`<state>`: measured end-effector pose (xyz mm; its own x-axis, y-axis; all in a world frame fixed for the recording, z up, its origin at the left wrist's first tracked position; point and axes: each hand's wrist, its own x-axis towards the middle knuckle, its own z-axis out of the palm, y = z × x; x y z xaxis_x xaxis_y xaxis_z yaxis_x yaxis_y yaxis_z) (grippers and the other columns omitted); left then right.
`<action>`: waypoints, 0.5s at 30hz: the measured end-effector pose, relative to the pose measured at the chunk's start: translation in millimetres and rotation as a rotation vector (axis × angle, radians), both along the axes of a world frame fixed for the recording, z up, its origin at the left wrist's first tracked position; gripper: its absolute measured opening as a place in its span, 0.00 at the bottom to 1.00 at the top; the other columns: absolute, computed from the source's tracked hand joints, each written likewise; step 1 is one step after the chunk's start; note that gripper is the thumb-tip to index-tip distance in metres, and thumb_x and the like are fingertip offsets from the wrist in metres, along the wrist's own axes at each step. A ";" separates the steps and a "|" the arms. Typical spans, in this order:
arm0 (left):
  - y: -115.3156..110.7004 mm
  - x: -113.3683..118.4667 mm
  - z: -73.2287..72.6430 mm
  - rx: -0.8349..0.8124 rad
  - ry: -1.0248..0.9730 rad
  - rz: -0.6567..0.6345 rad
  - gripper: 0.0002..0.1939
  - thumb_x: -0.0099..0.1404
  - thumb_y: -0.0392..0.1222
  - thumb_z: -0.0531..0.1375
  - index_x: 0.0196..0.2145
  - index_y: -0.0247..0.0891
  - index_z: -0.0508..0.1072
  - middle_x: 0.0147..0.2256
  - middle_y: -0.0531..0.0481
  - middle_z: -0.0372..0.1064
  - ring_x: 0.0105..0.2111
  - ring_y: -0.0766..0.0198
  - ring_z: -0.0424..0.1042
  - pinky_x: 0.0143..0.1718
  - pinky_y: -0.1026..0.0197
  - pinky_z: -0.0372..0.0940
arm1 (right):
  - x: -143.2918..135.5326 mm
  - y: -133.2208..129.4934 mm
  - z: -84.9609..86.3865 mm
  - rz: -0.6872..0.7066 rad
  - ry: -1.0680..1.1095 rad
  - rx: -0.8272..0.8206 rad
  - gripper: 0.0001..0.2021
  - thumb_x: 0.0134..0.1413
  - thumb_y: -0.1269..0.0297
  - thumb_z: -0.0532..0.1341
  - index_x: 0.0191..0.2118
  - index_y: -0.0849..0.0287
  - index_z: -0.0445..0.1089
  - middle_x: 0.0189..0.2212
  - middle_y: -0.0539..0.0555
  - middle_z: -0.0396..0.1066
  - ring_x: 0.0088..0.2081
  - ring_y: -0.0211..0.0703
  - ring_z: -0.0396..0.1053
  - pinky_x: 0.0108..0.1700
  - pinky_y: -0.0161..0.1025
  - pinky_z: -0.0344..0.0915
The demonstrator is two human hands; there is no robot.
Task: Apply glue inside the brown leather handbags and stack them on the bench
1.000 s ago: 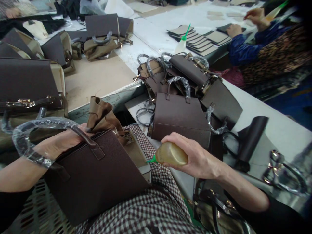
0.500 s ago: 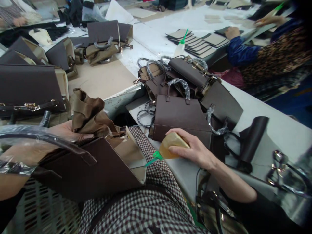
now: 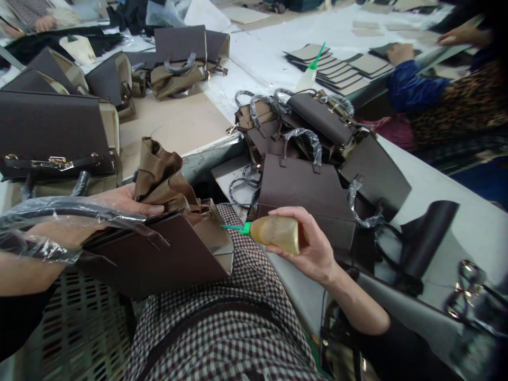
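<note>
Brown bag (image 3: 159, 259), at the checked apron (image 3: 222, 338)'s upper left edge: I judge it light, stiff-walled, soft-lined, best taken by the rim, where the left hand (image 3: 119, 197) pinches; right hand (image 3: 315, 248) wrapped round bottle (image 3: 278, 233), likely squeezable

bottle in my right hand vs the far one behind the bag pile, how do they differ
Pose: the held bottle is tipped sideways, its nozzle pointing left in the picture, while the far bottle has its nozzle slanting up.
Hold: the right hand grips the held bottle; no hand touches the far bottle.
Colour: the held bottle looks yellowish, the far bottle whitish.
Both have green, pointed nozzles.
</note>
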<state>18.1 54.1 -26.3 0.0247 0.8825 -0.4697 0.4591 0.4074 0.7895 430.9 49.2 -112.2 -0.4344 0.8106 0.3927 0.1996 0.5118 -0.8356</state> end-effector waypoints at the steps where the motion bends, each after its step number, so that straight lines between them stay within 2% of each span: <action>1: -0.1 0.2 0.1 -0.039 -0.027 -0.018 0.34 0.52 0.53 0.73 0.51 0.27 0.78 0.43 0.46 0.85 0.48 0.43 0.82 0.54 0.38 0.72 | -3.0 3.4 1.3 0.014 0.002 0.058 0.31 0.56 0.56 0.75 0.62 0.48 0.65 0.52 0.59 0.71 0.52 0.56 0.71 0.54 0.52 0.71; 5: 0.0 -0.3 -1.1 -0.125 -0.104 -0.050 0.36 0.52 0.55 0.73 0.51 0.27 0.77 0.45 0.44 0.84 0.47 0.43 0.82 0.53 0.37 0.72 | -8.4 13.1 5.9 0.101 -0.031 0.264 0.36 0.55 0.62 0.76 0.65 0.52 0.62 0.53 0.62 0.72 0.53 0.56 0.72 0.55 0.51 0.73; 8: 0.6 -3.2 -4.9 -0.120 -0.095 -0.038 0.35 0.52 0.55 0.73 0.51 0.27 0.77 0.43 0.45 0.84 0.47 0.41 0.82 0.53 0.35 0.71 | -5.3 15.0 5.2 0.178 -0.107 0.329 0.35 0.58 0.68 0.72 0.67 0.55 0.59 0.54 0.63 0.71 0.54 0.56 0.72 0.54 0.51 0.74; 12: 0.1 -5.5 -7.8 -0.117 -0.107 -0.034 0.34 0.52 0.53 0.73 0.51 0.29 0.77 0.45 0.46 0.84 0.48 0.43 0.81 0.52 0.38 0.73 | 0.1 13.2 1.1 0.243 -0.215 0.293 0.32 0.61 0.69 0.68 0.67 0.56 0.58 0.54 0.65 0.70 0.54 0.56 0.72 0.51 0.50 0.76; 15: -4.0 -2.3 -1.8 -0.108 -0.095 -0.056 0.36 0.51 0.54 0.74 0.54 0.31 0.76 0.49 0.47 0.83 0.50 0.46 0.80 0.53 0.45 0.73 | 2.6 9.0 0.3 0.205 -0.227 0.169 0.31 0.59 0.62 0.72 0.64 0.54 0.61 0.52 0.62 0.71 0.51 0.55 0.73 0.51 0.50 0.75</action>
<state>15.9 50.2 -28.1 0.1215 0.8229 -0.5550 0.4093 0.4679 0.7833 433.5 58.3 -111.9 -0.6732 0.6292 0.3884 0.2493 0.6876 -0.6819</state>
